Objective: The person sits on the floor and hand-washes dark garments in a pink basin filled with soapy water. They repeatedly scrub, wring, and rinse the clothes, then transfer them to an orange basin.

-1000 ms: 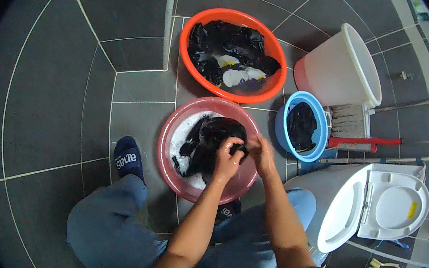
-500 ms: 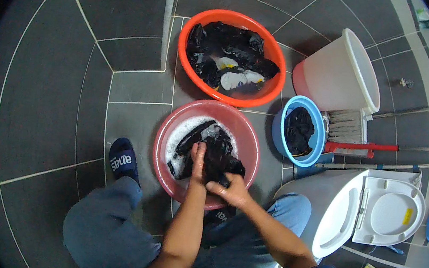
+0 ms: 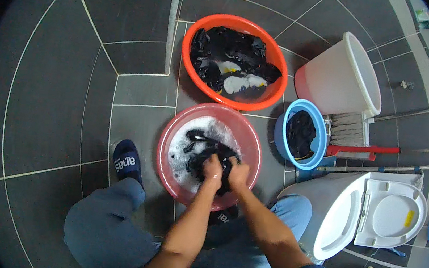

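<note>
A pink basin (image 3: 163,149) stands on the floor before me, holding white suds (image 3: 180,168) and wet black clothing (image 3: 204,141). Down in the basin, my left hand (image 3: 213,172) is closed on the bunched black cloth, its fingertips partly buried in the folds. Close beside it on the right, my right hand (image 3: 238,174) grips the same cloth with curled fingers. Part of the garment trails out over the foam toward the far left. What sort of garment it is, I cannot tell.
Beyond it is an orange-red basin (image 3: 239,105) with soaking dark clothes and white-and-yellow pieces (image 3: 236,85). To the right stand a blue tub (image 3: 280,137) of black cloth, a tall white-and-pink bucket (image 3: 326,75), a broom (image 3: 346,130) and a toilet (image 3: 333,223). My slippered foot (image 3: 126,159) is left.
Both hands have drawn together and closed on the black cloth; before, the left was flatter and the right thumb spread. The cloth has been bunched toward the right, baring more suds at left.
</note>
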Tool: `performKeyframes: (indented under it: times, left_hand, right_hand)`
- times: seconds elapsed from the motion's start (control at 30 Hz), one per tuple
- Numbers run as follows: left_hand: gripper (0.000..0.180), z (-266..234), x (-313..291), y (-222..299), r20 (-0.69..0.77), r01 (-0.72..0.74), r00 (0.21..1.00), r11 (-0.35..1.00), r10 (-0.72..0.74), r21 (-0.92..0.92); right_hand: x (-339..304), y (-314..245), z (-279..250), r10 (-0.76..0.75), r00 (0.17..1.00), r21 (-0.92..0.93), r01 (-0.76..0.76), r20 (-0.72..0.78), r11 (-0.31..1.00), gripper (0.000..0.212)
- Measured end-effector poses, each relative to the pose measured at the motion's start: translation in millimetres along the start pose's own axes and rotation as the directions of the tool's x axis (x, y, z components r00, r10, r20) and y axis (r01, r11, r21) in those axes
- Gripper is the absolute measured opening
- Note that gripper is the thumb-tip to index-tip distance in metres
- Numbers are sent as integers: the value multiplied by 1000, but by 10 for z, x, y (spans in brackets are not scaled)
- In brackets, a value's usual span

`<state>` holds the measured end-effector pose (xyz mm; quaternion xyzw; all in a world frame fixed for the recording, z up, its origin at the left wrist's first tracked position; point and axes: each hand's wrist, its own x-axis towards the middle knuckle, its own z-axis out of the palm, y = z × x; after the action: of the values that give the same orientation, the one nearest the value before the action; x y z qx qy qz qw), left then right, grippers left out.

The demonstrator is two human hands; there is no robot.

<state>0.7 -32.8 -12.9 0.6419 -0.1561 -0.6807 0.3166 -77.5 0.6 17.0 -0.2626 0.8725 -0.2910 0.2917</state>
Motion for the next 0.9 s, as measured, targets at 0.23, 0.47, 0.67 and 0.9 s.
performKeyframes:
  times: [0.23, 0.47, 0.67, 0.9]
  left_hand:
    - [37, 200, -419, 700, 214, -673, 740, 694, 638, 257]
    - [33, 222, -570, 690, 622, -477, 631, 864, 463, -160]
    - [43, -183, 118, -255, 85, -221, 969, 969, 231, -114]
    - [46, -588, 278, -102, 83, -38, 994, 944, 69, -328]
  right_hand:
    - [275, 541, -515, 33, 604, 556, -752, 796, 355, 60]
    - [650, -379, -802, -203, 599, 487, -360, 774, 795, 86]
    - [981, 183, -38, -461, 797, -74, 526, 390, 847, 75]
    - [742, 321, 785, -54, 936, -703, 297, 346, 646, 91]
